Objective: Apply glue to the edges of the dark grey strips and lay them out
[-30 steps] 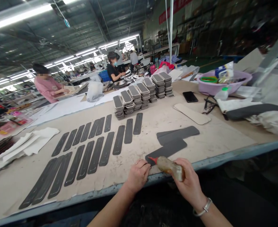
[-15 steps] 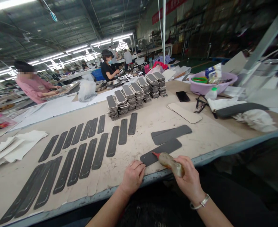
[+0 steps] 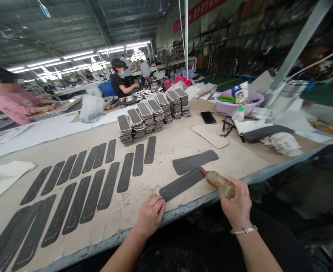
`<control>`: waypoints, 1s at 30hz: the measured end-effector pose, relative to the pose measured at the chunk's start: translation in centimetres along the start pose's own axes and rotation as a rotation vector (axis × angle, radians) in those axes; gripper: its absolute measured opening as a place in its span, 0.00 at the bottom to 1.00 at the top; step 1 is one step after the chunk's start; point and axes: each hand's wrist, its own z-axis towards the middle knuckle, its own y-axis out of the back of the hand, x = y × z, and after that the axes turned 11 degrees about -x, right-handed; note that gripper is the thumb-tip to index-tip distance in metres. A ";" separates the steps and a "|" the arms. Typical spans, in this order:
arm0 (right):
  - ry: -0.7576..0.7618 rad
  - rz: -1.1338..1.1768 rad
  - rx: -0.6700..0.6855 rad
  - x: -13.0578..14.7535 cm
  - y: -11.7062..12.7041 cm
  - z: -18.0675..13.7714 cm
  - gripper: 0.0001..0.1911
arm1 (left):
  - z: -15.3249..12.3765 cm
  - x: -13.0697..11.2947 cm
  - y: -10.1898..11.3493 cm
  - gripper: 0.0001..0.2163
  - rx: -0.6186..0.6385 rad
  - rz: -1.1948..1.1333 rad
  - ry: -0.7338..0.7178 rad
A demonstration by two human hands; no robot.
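A strip [image 3: 180, 184] lies on the table [image 3: 240, 162] between the left hand [image 3: 150, 215] and right hand [image 3: 238, 204] (the bottle [image 3: 219, 182] in the right). Rows of strips [image 3: 98, 177] spread left; stacks [image 3: 152, 115] stand beyond, a basin [image 3: 234, 107] far right.

glue bottle [image 3: 219, 183] tip on strip [image 3: 180, 184]

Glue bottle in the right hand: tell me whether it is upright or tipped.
Tipped. The glue bottle lies nearly flat in the right hand, red nozzle on the far end of the dark strip, which the left hand pins.
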 end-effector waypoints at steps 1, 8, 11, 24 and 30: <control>0.003 -0.010 -0.004 0.0 0.0 0.0 0.12 | 0.0 0.0 0.0 0.08 0.001 0.001 -0.002; 0.013 0.170 0.113 3.0 0.0 -1.3 0.13 | -0.1 0.0 0.0 0.08 0.009 0.008 -0.013; 0.009 0.290 0.208 5.0 -0.3 -2.5 0.14 | 0.0 -0.2 0.1 0.08 0.026 0.015 -0.020; -0.035 0.514 0.317 8.0 -1.5 -4.1 0.15 | 0.0 -0.2 0.1 0.09 0.065 0.005 -0.006; -0.022 0.542 0.366 7.7 -1.0 -4.4 0.17 | 0.0 -0.2 0.2 0.10 0.089 0.001 -0.002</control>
